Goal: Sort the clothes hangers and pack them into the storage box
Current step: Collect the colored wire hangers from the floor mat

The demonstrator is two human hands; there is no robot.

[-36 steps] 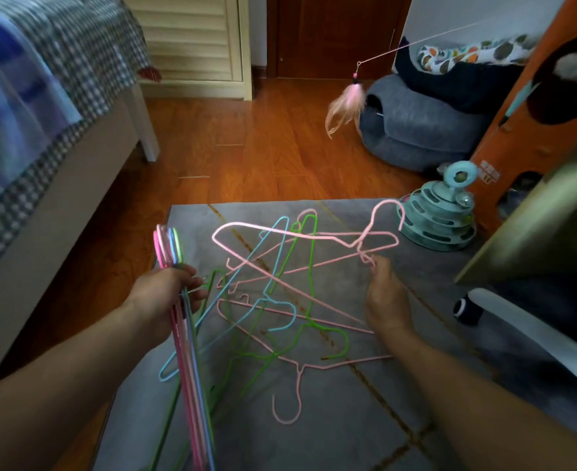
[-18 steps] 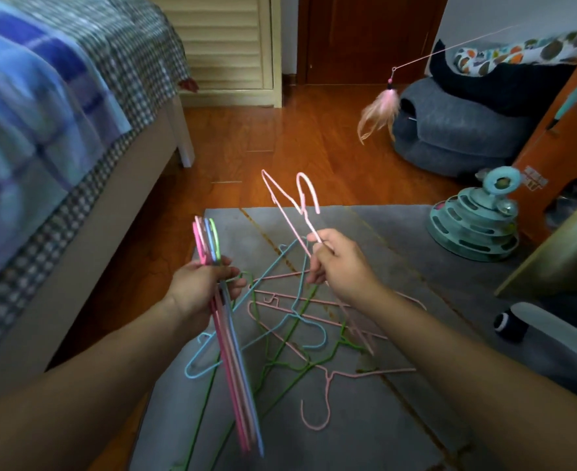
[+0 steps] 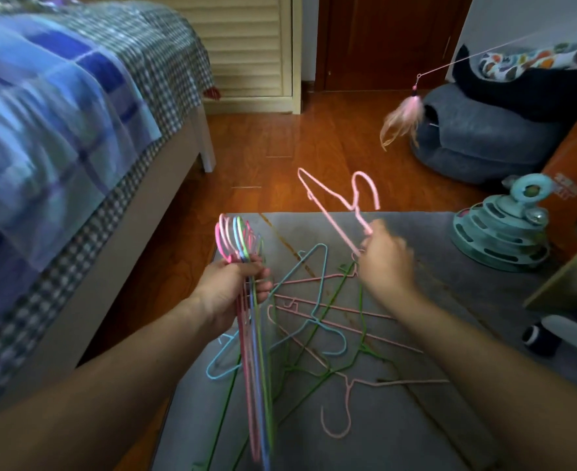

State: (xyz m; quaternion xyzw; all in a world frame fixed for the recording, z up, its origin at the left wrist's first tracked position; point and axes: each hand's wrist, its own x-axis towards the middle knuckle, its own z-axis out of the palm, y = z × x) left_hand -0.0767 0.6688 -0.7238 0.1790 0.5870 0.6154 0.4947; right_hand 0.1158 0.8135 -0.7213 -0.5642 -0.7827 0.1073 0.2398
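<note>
No storage box in view, so nothing to report on what's inside one. Only holder-like thing is the gray mat [image 3: 416,430] on the wood floor [image 3: 280,137], w/ loose hangers [image 3: 317,317] tangled on it: blue, green, pink, overlapping each other, one pink hook lying nearest the camera.

Left hand [image 3: 227,288] grips a bundle [image 3: 253,351] of stacked hangers, pink/blue/green. Fingers curled round the necks, thumb side up; hooks stick up just above the fist, long bodies hang down below it, over the mat's left edge. Lower end blurred.

Right hand [image 3: 387,263] holds one pink hanger [image 3: 339,198] up off the pile. Fingers closed on its wire near the neck; hand is motion-blurred, so can't tell which fingers pinch it. Hook and one shoulder rise above the hand, tilted left, over the floor past the mat's far edge. Bundle and pink hanger apart, not touching.

Bed [image 3: 76,147] w/ checked cover along the left. Teal cat toy [image 3: 504,232] at mat's right corner, gray cushion [image 3: 477,141] behind it, feather [image 3: 402,120] dangling on a string.
</note>
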